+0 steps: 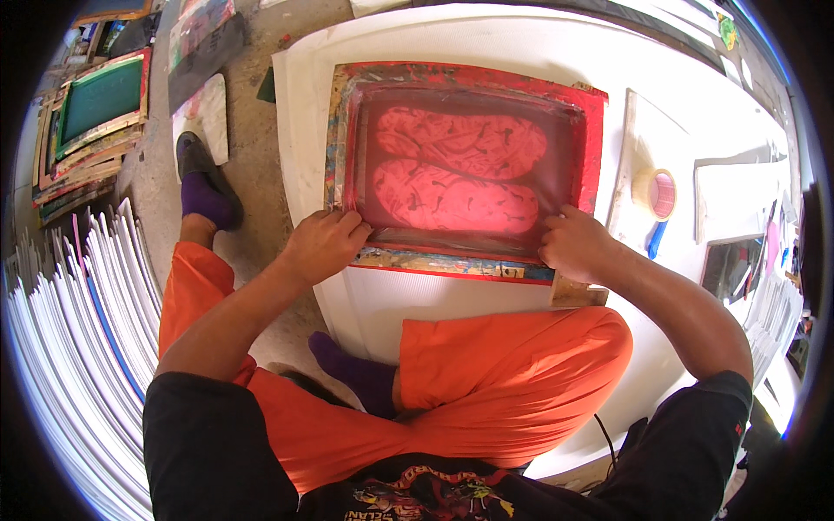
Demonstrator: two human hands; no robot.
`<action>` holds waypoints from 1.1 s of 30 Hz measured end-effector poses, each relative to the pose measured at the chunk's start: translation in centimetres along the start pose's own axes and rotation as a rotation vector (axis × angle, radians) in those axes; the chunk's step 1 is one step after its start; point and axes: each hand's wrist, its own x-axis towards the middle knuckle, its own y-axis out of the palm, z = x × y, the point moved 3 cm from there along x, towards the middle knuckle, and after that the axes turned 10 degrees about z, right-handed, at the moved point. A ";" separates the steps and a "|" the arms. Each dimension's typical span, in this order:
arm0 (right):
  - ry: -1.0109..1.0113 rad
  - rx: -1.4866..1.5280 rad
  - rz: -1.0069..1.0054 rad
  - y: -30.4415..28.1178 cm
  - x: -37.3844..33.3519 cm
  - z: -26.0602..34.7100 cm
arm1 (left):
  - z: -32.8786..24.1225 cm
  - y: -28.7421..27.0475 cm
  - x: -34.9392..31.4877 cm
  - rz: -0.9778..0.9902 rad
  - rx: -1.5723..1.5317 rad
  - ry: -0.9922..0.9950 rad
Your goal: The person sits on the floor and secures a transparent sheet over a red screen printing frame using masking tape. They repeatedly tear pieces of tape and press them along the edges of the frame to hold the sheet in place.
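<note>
A screen printing frame (594, 156), its wooden sides stained red and many colours, lies in front of me. Two pink, sole-shaped patterned areas (460, 143) show through its dark red mesh. My left hand (328, 243) is closed at the near left corner, its fingers curled over the frame's side. At the near right corner my right hand (573, 243) is closed in the same way. A glossy, see-through band runs along the near inner edge between both hands; whether my fingers also pinch it cannot be seen. My hands cover both corners.
Under the frame is a large white board (308, 95). A tape roll (656, 193) and a blue-handled tool (657, 239) lie to the right. A small wooden block (578, 293) sits by the near right corner. Stacked frames (95, 113) and upright white sheets (78, 339) stand left.
</note>
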 end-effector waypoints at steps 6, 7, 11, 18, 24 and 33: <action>0.014 0.058 0.074 -1.5 0.3 -0.1 | 0.5 0.7 -0.4 -0.019 -0.022 0.022; 0.025 0.075 0.093 -1.3 0.3 -0.2 | 0.6 0.6 -0.4 -0.015 -0.008 0.040; 0.049 0.093 0.166 -1.1 0.2 -0.2 | 0.8 1.2 -0.9 0.011 0.007 0.075; 0.082 0.131 0.245 -0.9 -1.3 0.4 | 0.8 -0.9 -2.0 0.111 0.058 0.078; 0.089 0.191 0.242 -1.3 -2.1 0.9 | 0.5 -1.2 -2.1 0.081 0.039 0.069; 0.189 0.900 -0.240 -2.3 -1.2 2.2 | -4.3 -0.5 -0.5 -0.027 -0.361 -0.004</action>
